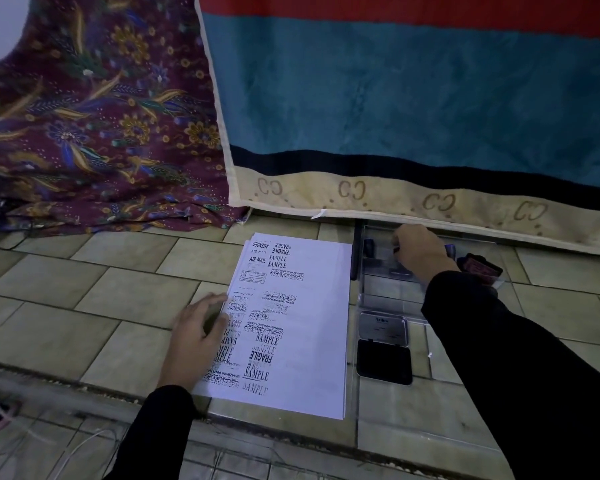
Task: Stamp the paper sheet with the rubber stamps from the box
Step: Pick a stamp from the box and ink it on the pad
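Left hand (198,336), fingers flat & apart, pins the paper sheet (302,327) to the floor (101,306). Sheet's crowded right of those fingers, so a new print could overlap, or smear if it slips. Open ink pad (383,362) lies nearer me than my right hand (421,252); my sleeve (499,341) could clip it. Right fingers curl into the clear box (388,299). Can't tell if they grip a stamp, knuckles hide it.

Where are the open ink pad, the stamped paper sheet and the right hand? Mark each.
open ink pad (384,362): head view, on the black pad.
stamped paper sheet (321,327): head view, on the bare right margin.
right hand (421,254): head view, on the back of the hand.
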`<state>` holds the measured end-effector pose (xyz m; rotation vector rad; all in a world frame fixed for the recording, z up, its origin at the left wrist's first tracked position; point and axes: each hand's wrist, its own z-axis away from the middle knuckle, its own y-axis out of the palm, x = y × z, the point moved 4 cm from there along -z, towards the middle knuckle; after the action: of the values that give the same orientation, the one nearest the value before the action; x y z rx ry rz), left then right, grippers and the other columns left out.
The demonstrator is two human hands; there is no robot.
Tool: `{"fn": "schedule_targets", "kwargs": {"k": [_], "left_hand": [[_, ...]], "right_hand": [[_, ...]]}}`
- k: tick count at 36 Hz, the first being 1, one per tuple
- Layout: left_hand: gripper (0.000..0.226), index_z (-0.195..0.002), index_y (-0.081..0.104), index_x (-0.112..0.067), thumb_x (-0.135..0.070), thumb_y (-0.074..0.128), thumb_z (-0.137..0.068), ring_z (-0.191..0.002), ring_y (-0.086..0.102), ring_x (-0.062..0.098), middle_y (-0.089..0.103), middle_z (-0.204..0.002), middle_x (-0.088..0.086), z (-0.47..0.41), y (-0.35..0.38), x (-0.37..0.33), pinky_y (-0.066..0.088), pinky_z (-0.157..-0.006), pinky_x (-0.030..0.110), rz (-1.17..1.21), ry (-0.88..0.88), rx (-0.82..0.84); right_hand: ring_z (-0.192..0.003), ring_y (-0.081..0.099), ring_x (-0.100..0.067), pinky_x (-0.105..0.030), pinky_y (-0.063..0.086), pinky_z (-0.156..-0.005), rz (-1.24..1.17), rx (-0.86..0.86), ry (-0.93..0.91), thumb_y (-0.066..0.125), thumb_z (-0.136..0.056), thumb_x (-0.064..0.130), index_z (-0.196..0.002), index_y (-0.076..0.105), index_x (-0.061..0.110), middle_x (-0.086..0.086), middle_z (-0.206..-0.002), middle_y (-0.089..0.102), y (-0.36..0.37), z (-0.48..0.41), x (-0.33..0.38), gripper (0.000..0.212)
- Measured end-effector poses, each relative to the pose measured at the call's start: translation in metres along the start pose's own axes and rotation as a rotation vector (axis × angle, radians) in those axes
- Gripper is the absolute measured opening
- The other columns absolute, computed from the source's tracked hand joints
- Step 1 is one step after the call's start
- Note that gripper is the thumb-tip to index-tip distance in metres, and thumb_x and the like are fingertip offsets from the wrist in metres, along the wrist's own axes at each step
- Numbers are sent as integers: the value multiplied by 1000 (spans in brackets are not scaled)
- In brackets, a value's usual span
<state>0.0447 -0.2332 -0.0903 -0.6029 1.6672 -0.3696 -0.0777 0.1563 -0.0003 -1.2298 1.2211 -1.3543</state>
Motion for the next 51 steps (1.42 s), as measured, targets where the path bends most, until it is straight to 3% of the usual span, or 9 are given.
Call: {"fn": "schedule_targets", "kwargs": {"k": [8, 14, 18, 20, 24, 35, 38, 43, 51], "left_hand": [[30, -112, 57, -56, -41, 57, -86, -126, 52, 16, 61, -127, -11, 2, -1, -3, 41, -109, 50, 35, -28, -6], [46, -107, 64, -47, -3, 62, -92, -112, 63, 6, 69, -120, -10, 5, 1, -11, 49, -102, 41, 264, -97, -4], [46, -105, 65, -46, -2, 62, -92, -110, 64, 5, 69, -118, -7, 6, 2, -11, 50, -100, 42, 267, -102, -8], [46, -104, 63, -51, -6, 62, -93, -110, 64, 5, 67, -120, -6, 5, 2, -8, 50, -101, 43, 223, -86, -14], [30, -106, 60, -53, -28, 60, -89, -113, 61, 16, 67, -118, -8, 2, 1, -8, 47, -101, 46, 73, -15, -17], [29, -119, 65, -13, -4, 61, -92, -118, 53, 18, 63, -123, 0, 3, 4, -15, 35, -104, 29, -96, 43, -19], [28, -119, 65, -13, -4, 61, -92, -120, 52, 17, 62, -121, -5, 4, 3, -16, 35, -105, 30, -118, 49, -18], [28, -118, 66, -12, -3, 61, -92, -124, 50, 15, 59, -120, -11, 4, 3, -17, 33, -108, 30, -160, 74, -18], [29, -111, 66, -21, -1, 61, -91, -122, 49, 12, 59, -120, -12, 3, 3, -15, 34, -107, 32, -161, 107, -24]], "right_hand": [[-104, 55, -35, -36, 49, -91, -286, -115, -35, 68, -79, -2, -110, 62, 2, -21, -123, 48, -12, 5, -7, 32], [-85, 58, -24, -22, 41, -73, -553, -363, -27, 68, -78, 5, -101, 64, 13, -14, -107, 60, -45, 48, -10, 24], [-70, 63, -15, -1, 41, -64, -720, -364, -42, 67, -81, 9, -102, 65, 12, -7, -91, 64, -57, 98, -9, 21], [-77, 66, -11, -5, 48, -68, -776, -314, -61, 68, -82, 9, -106, 66, 12, -2, -93, 65, -53, 124, -7, 24], [-83, 67, -6, -10, 50, -78, -762, -243, -135, 70, -80, 8, -110, 66, 13, 1, -98, 67, -33, 165, 0, 30], [-81, 63, -3, -10, 49, -77, -665, -185, -239, 71, -79, 8, -100, 66, 17, 9, -96, 62, 8, 205, 12, 23], [-79, 63, -2, -12, 49, -78, -641, -189, -250, 71, -79, 8, -102, 66, 17, 9, -97, 61, 8, 207, 16, 24], [-78, 57, 1, 5, 36, -79, -590, -201, -275, 75, -74, 2, -96, 68, 12, 12, -93, 58, 9, 208, 23, 25], [-76, 58, 0, 4, 37, -78, -580, -184, -270, 76, -74, 4, -94, 69, 13, 8, -93, 63, 12, 203, 19, 23]]}}
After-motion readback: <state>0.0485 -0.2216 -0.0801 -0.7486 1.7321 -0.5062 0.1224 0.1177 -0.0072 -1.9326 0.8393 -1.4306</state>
